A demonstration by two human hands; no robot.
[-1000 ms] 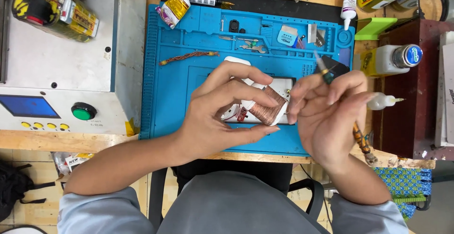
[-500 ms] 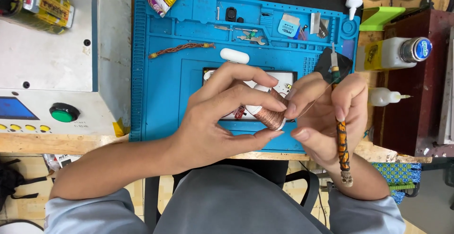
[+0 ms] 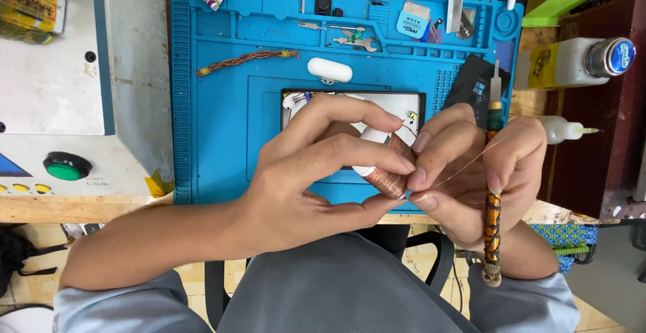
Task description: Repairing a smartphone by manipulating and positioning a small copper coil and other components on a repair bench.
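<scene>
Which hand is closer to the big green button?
Left. The left hand is nearer the green button, which sits off to its left across the blue mat. The right hand is farther right.

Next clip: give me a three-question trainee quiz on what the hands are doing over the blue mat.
1. True or false: the left hand holds a spool of copper wire over the blue mat.
2. Which tool does the right hand hold? A) a slim tool with a banded orange-and-dark handle B) scissors C) a hammer
3. Fill in: the round button on the grey machine at the left is ____.

Key: 1 true; 2 A; 3 green. A thin strand of wire runs from the spool towards the right hand's fingers.
</scene>
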